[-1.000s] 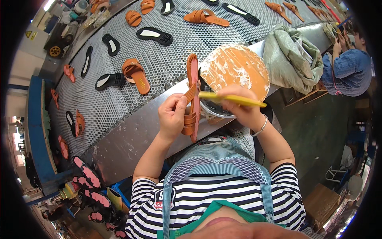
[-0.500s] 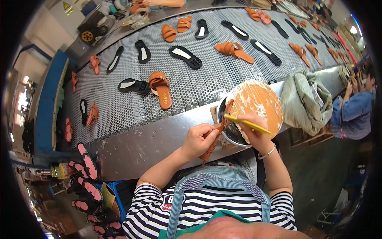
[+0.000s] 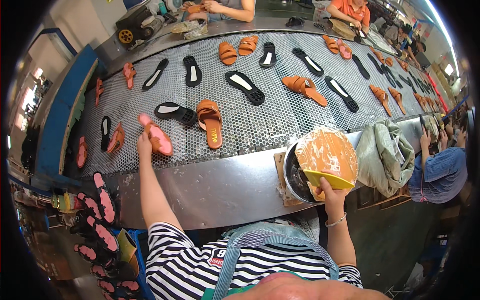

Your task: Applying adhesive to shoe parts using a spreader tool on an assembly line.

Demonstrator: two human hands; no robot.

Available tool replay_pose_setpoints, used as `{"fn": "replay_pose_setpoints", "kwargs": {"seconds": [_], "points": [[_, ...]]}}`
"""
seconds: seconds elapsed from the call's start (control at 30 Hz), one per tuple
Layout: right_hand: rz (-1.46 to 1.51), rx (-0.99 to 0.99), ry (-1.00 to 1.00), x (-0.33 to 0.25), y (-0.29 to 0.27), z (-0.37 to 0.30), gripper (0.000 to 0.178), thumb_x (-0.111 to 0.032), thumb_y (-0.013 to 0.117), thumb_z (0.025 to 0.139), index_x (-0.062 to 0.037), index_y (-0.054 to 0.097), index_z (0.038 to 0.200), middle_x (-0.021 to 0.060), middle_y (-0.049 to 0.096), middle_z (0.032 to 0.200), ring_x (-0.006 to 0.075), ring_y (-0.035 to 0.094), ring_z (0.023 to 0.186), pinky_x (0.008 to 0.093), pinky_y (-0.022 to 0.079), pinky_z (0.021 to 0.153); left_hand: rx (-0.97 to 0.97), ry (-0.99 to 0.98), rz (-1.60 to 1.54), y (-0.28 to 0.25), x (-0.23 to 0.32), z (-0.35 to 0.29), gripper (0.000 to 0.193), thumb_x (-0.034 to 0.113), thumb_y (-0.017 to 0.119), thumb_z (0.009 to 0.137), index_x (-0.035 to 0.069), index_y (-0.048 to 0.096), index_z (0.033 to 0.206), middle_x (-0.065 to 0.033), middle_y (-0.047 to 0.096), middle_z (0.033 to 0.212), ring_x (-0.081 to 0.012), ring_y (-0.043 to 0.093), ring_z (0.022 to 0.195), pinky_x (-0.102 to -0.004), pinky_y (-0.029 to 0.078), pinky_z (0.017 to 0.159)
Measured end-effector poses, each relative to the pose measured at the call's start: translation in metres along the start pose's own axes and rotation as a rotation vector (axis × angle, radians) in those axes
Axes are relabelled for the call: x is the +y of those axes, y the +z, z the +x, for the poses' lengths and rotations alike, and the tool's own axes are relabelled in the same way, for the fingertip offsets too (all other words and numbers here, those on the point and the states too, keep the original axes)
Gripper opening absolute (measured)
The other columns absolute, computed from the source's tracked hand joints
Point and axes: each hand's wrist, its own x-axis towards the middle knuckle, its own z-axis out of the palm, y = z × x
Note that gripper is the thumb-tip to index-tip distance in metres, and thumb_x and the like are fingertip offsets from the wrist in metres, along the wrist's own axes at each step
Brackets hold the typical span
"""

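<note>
At the left of the metal mesh conveyor belt, my left hand is closed on the near side of a brown sandal, whose pink-coated sole faces up. My right hand pinches a flat yellow scraper above a round tub. An orange-brown disc smeared with whitish residue covers much of that tub. Beside the held sandal lie a black shoe sole with a white patch and a brown strappy sandal.
More black soles and brown sandals are spread over the belt. A grey-green cloth hangs over the metal edge to the right. Pink-coated soles hang at the lower left. Co-workers sit across the belt and at the far right.
My left hand has carried the sandal from in front of me leftward to the belt, pink sole up. The scraper has come away from it and sits over the tub. The view has tilted up.
</note>
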Motion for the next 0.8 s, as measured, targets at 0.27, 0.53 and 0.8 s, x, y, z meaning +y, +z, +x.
{"fn": "replay_pose_setpoints", "kwargs": {"seconds": [0.27,0.53,0.8], "points": [[-0.081,0.051,0.108,0.006,-0.005,-0.005,0.022,-0.011,0.064,0.090,-0.0060,0.062,0.112,0.0024,0.062,0.080,0.0076,0.056,0.061,0.0188,0.044,0.052,-0.111,-0.187,0.129,0.000,0.000,0.033,0.052,0.041,0.041,0.097,-0.005,0.064,0.096,-0.0261,0.063,0.096,-0.0409,0.060,0.087,-0.0476,0.044,0.074],[-0.066,0.032,0.134,0.008,-0.006,0.000,0.022,-0.011,0.064,0.091,-0.0051,0.062,0.112,0.0019,0.062,0.084,0.0065,0.056,0.061,0.0182,0.045,0.054,-0.250,0.722,-0.143,0.073,0.169,-0.069,0.035,0.032,0.051,0.092,0.003,0.067,0.102,-0.0158,0.060,0.083,-0.0304,0.059,0.079,-0.0421,0.046,0.073],[-0.099,-0.033,0.064,0.001,-0.008,-0.010,0.024,-0.009,0.064,0.090,-0.0037,0.062,0.114,0.0020,0.063,0.090,0.0064,0.057,0.067,0.0188,0.046,0.058,-0.346,0.553,1.090,0.142,0.252,-0.103,0.067,0.068,0.048,0.084,0.011,0.067,0.114,-0.0199,0.056,0.117,-0.0333,0.046,0.114,-0.0438,0.033,0.098]]}}
